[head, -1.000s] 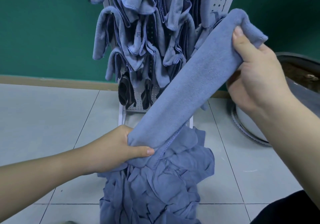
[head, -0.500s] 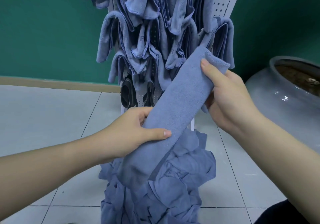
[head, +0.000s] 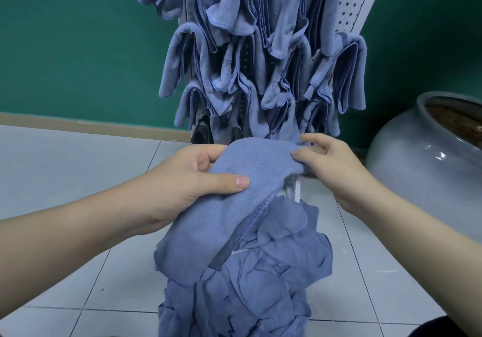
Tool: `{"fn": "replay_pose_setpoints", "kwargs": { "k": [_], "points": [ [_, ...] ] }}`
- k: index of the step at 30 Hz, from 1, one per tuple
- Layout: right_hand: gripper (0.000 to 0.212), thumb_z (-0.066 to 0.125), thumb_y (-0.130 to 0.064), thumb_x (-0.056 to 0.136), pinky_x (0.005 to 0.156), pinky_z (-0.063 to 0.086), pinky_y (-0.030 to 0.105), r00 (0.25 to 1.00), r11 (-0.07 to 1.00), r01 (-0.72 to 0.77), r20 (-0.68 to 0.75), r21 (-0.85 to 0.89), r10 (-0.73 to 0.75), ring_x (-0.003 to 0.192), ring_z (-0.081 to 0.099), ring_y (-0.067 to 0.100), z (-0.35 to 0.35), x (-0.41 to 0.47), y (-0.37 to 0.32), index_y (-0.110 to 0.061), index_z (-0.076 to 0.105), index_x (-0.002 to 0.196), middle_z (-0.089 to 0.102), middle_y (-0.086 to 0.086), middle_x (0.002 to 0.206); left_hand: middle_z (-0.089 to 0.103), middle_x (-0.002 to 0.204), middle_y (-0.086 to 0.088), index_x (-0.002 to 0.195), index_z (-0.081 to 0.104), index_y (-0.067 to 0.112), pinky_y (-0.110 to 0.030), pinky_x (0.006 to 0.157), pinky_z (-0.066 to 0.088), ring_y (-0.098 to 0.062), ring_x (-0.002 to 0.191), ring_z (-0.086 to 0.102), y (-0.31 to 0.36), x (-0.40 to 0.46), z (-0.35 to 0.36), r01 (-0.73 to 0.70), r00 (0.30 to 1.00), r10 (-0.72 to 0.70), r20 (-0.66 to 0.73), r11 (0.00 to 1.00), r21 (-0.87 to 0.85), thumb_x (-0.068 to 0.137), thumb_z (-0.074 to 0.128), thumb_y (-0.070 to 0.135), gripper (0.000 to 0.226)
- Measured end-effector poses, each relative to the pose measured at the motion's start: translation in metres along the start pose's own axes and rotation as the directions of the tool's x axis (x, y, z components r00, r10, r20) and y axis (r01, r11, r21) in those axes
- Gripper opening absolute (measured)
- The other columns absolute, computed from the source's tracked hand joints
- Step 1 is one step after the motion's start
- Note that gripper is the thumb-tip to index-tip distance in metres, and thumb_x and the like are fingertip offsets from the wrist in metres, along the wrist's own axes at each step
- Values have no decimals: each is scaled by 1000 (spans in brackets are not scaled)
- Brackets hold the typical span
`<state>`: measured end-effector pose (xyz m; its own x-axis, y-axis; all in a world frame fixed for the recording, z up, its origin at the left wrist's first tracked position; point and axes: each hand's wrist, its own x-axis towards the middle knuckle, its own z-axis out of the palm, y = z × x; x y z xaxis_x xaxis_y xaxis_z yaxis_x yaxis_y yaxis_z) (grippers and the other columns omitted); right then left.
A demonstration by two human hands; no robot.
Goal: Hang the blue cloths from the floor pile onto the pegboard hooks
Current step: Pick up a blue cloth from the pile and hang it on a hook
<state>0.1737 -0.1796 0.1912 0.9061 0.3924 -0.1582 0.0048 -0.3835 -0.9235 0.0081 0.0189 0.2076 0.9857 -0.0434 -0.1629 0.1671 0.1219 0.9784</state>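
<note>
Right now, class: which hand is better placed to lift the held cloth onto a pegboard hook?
Right hand, probably: it pinches the folded cloth's upper end nearest the pegboard; the left hand grips lower down.

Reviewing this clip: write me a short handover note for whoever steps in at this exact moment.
Left hand: grips the folded blue cloth, thumb on top.
Right hand: pinches the cloth's far end, close to the lowest hanging cloths.
Pegboard: many hung cloths crowd the visible rows.
Floor pile: lies below the hands, at the rack's foot, with cloths left in it.
Done: many cloths hung.
Left: hang the held cloth, then the pile. No free hook is visible from here.
</note>
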Motion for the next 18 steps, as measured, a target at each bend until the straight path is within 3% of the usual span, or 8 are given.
{"fn": "replay_pose_setpoints", "kwargs": {
  "k": [2,4,6,8,11,13,16,18],
  "points": [
    [62,60,-2,91,111,48,36,981,975,192,58,-109,-187,123,61,7,5,-9,-6,-25,51,148,63,-5,139,73,118,-20,120,72,8,-34,83,61,-31,100,73,2,-1,-3,-17,1000,17,-9,1000,-9,84,68,12,36],
    [77,52,-5,81,120,37,34,906,909,393,230,-140,-356,141,45,1,8,-20,-11,-39,44,149,51,-14,152,72,117,-24,117,72,5,-36,84,59,-33,97,71,3,-1,-5,-29,999,29,-26,1000,-3,82,66,12,36],
    [85,53,-9,78,122,32,33,808,838,523,405,-155,-429,147,34,-4,11,-30,-15,-49,36,151,41,-22,159,71,114,-28,116,70,-2,-39,84,56,-35,95,68,4,0,-6,-41,998,40,-40,999,-8,78,60,9,40],
    [86,62,-10,84,121,35,34,745,790,592,480,-157,-463,147,34,-5,16,-37,-14,-42,31,157,40,-23,159,69,109,-29,117,66,-8,-39,84,52,-35,94,65,5,0,-5,-53,998,52,-41,998,-40,71,52,4,49],
    [83,70,-13,87,116,42,36,749,789,603,426,-122,-507,143,43,1,29,-42,-7,-29,33,159,48,-18,154,63,115,-40,121,60,-12,-45,91,45,-37,98,63,10,0,-2,-71,997,70,-12,997,-38,64,45,2,61],
    [77,74,-7,89,111,45,25,764,780,613,342,-123,-547,138,49,-1,34,-41,-3,-23,40,156,54,-14,149,65,115,-38,120,62,-10,-46,91,44,-37,98,62,10,2,-1,-82,997,82,10,997,-14,63,44,1,61],
    [66,68,-1,88,98,43,9,770,764,631,226,-132,-596,127,56,-7,39,-43,-2,-16,48,150,61,-14,137,71,103,-20,107,73,3,-32,79,53,-29,90,67,10,3,1,-110,994,110,28,994,3,65,42,-2,53],
    [63,64,-4,86,92,50,15,775,767,630,167,-123,-610,117,64,0,43,-45,-1,-17,52,147,68,-13,128,73,97,-16,102,77,10,-25,73,55,-25,85,70,11,3,5,-138,990,138,39,990,-4,67,40,-5,53]
  ]
}}
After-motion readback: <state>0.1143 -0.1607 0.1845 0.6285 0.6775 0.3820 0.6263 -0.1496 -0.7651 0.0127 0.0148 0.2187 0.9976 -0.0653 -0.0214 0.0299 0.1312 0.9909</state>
